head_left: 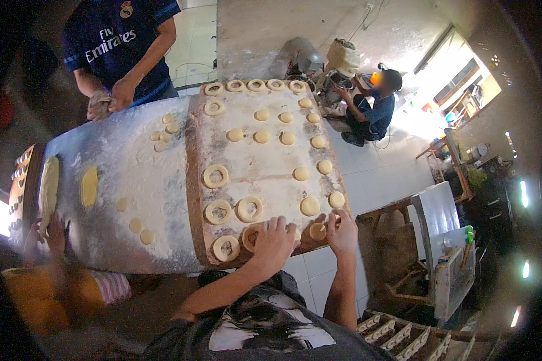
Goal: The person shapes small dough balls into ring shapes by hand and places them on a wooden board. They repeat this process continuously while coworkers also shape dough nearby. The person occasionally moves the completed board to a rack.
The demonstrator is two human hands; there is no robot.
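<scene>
My left hand (274,240) lies palm down at the near edge of the floured wooden board (247,162), fingers stretched out. It partly covers a dough ring (247,239), and a small piece of dough (297,235) shows by its fingertips. At the board's near right corner is my right hand (343,233), its thumb and fingers pinched together. Whatever sits in that pinch is too small to make out. Just left of it lies a flat dough round (317,231). Other dough rings (249,209) line the board's left and far sides, with dough rounds (309,206) toward the right.
A floured metal table (114,234) adjoins on the left, carrying dough pieces and a long dough strip (49,186). Across it a person in a dark shirt (120,48) handles dough. Another person's hands (54,234) are at left. A wooden stand (397,240) is at right.
</scene>
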